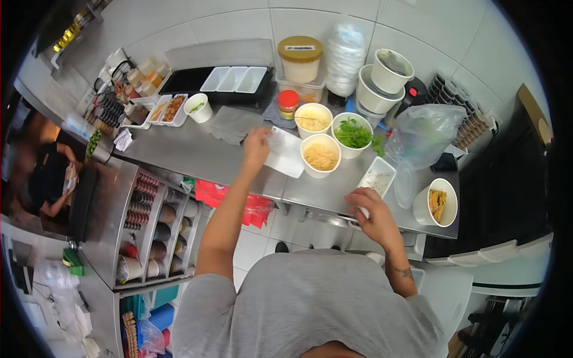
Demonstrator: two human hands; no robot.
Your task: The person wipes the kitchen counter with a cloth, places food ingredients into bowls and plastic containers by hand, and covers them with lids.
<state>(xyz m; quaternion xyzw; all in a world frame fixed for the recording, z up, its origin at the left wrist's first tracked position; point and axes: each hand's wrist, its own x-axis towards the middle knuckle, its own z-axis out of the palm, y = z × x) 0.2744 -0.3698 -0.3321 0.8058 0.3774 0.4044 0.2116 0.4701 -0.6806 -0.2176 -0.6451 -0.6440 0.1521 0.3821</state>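
Observation:
My left hand (pixel 256 149) is at the left edge of a white rectangular tray (pixel 286 154), fingers bent and close together; what they grip, if anything, is hidden. My right hand (pixel 371 216) is curled at the near end of a white tray with small bits in it (pixel 378 176). Something small and white shows by its fingers, too unclear to name. Between the hands stand a white tub of pale shreds (pixel 320 156), a tub of green leaves (pixel 353 132) and a tub of pale yellow food (pixel 313 118).
A tub with brown-yellow food (pixel 435 203) stands near the counter's right end, by a clear plastic bag (pixel 425 134). A red-lidded jar (pixel 287 102), grey cloth (pixel 231 124) and small white cup (pixel 197 108) lie farther left. Another person (pixel 55 173) is at far left.

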